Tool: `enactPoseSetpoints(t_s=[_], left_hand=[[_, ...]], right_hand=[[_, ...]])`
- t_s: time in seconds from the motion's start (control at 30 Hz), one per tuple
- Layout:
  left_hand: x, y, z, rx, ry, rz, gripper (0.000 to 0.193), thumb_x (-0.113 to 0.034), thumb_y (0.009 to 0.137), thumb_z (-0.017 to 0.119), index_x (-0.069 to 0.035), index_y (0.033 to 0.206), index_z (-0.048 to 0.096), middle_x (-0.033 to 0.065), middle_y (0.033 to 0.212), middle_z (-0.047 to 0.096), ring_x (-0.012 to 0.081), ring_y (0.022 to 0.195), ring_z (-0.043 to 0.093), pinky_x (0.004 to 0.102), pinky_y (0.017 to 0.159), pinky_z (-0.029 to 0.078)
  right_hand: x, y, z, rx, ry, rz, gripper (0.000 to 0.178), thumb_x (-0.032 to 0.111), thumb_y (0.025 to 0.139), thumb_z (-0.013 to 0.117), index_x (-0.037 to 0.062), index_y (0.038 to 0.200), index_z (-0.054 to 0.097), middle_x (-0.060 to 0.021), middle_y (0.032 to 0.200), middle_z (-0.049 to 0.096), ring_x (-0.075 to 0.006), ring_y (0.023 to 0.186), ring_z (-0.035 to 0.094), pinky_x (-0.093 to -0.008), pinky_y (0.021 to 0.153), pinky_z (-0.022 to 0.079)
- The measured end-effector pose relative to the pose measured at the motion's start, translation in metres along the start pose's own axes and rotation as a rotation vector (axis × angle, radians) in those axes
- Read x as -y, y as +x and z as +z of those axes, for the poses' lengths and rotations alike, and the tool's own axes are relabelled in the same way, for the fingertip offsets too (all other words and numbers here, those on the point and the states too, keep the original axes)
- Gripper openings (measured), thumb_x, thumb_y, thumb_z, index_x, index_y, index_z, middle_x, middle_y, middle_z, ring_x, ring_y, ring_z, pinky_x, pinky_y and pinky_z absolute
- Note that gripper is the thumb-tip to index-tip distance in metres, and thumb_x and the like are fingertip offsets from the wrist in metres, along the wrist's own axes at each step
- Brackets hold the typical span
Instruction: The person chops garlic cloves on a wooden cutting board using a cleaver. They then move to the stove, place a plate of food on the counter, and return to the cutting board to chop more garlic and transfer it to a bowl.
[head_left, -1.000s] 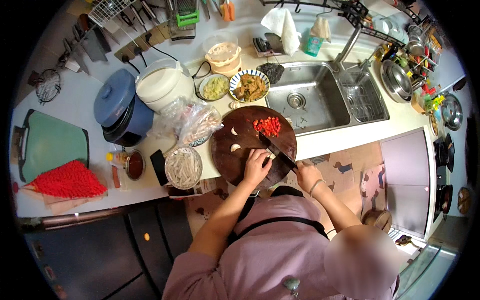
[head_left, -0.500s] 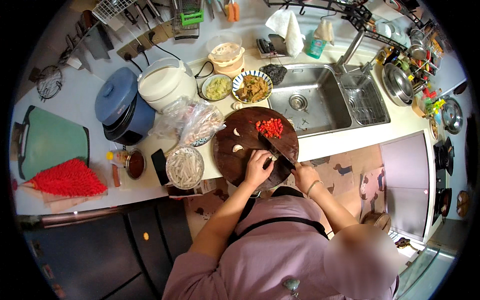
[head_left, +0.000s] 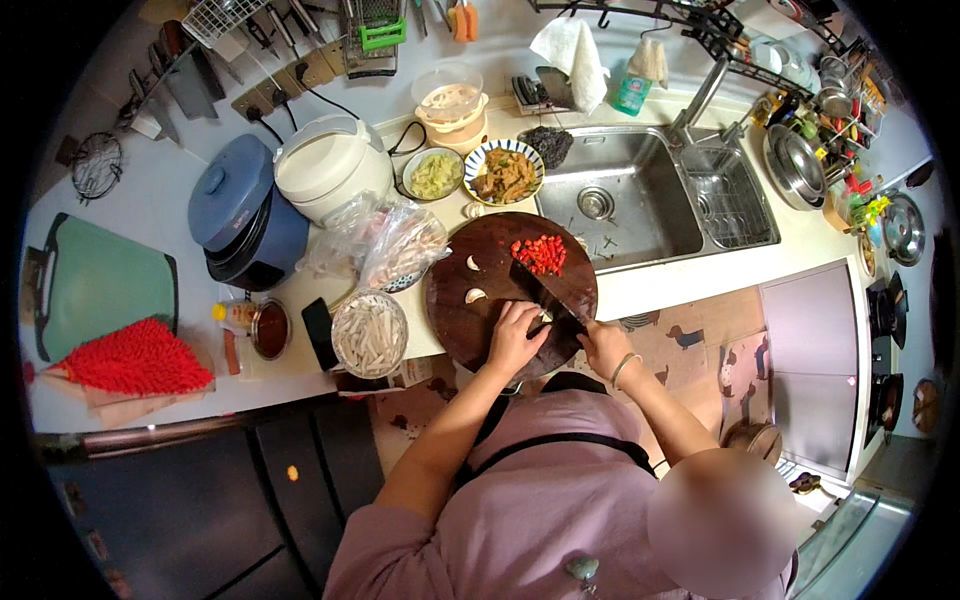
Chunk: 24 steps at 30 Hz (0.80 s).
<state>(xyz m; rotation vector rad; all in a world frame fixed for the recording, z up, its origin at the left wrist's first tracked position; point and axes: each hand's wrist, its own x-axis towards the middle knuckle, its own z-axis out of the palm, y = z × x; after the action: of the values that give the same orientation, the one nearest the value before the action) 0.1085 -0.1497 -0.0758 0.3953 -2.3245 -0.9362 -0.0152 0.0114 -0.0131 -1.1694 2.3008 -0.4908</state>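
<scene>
A round dark wooden cutting board (head_left: pixel 452 260) lies at the counter's front edge. My right hand (head_left: pixel 606 348) is closed around the handle of a kitchen knife (head_left: pixel 556 296), whose dark blade slants up and left across the board. Beside the blade, my left hand (head_left: pixel 514 336) presses its bent fingertips on a small pale garlic clove (head_left: pixel 545 316), mostly hidden by fingers and blade. Farther left on the board lie a larger garlic clove (head_left: pixel 475 296) and a smaller garlic piece (head_left: pixel 472 263). Chopped red chili (head_left: pixel 540 255) is heaped near the board's far side.
Right of the board is a steel sink (head_left: pixel 640 245). To the left stand a bowl of pale strips (head_left: pixel 369 335), a plastic bag (head_left: pixel 395 245), a phone (head_left: pixel 319 333) and a white rice cooker (head_left: pixel 330 170). Behind the board sit a dish of cooked food (head_left: pixel 505 173) and a bowl of greens (head_left: pixel 434 175).
My right hand and the knife have shifted slightly left, toward my left hand. The left hand stays nearly in place on the garlic.
</scene>
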Motion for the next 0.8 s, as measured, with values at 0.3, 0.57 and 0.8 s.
enactPoseSetpoints(t_s=[0.3, 0.57, 0.8], left_hand=[[0.023, 0.035, 0.006, -0.259, -0.251, -0.259, 0.022, 0.009, 0.076, 0.070, 0.001, 0.096, 0.064, 0.0100, 0.100, 0.058, 0.0196, 0.081, 0.064, 0.0279, 0.071, 0.054], [-0.028, 0.087, -0.038, 0.122, 0.376, -0.062, 0.065, -0.053, 0.065, 0.081, -0.009, 0.103, 0.053, 0.0111, 0.105, 0.048, 0.0321, 0.101, 0.044, 0.0451, 0.087, 0.034], [0.021, 0.104, 0.002, 0.262, 0.470, -0.138, 0.071, -0.058, 0.062, 0.081, -0.009, 0.099, 0.046, 0.0113, 0.101, 0.045, 0.0307, 0.098, 0.043, 0.0434, 0.082, 0.033]], right_hand=[[-0.014, 0.001, -0.028, -0.294, 0.089, -0.211, 0.014, 0.011, 0.085, 0.062, 0.0007, 0.096, 0.061, -0.0192, 0.082, 0.061, -0.0422, 0.068, 0.061, -0.0461, 0.062, 0.051], [-0.028, -0.007, -0.013, -0.448, -0.464, -0.419, 0.024, 0.011, 0.079, 0.059, 0.0103, 0.102, 0.066, -0.0046, 0.090, 0.057, -0.0192, 0.059, 0.061, -0.0326, 0.052, 0.051], [-0.032, -0.014, -0.029, -0.430, -0.559, -0.535, 0.025, 0.015, 0.078, 0.059, 0.0098, 0.102, 0.064, -0.0035, 0.087, 0.054, -0.0167, 0.062, 0.060, -0.0295, 0.056, 0.051]])
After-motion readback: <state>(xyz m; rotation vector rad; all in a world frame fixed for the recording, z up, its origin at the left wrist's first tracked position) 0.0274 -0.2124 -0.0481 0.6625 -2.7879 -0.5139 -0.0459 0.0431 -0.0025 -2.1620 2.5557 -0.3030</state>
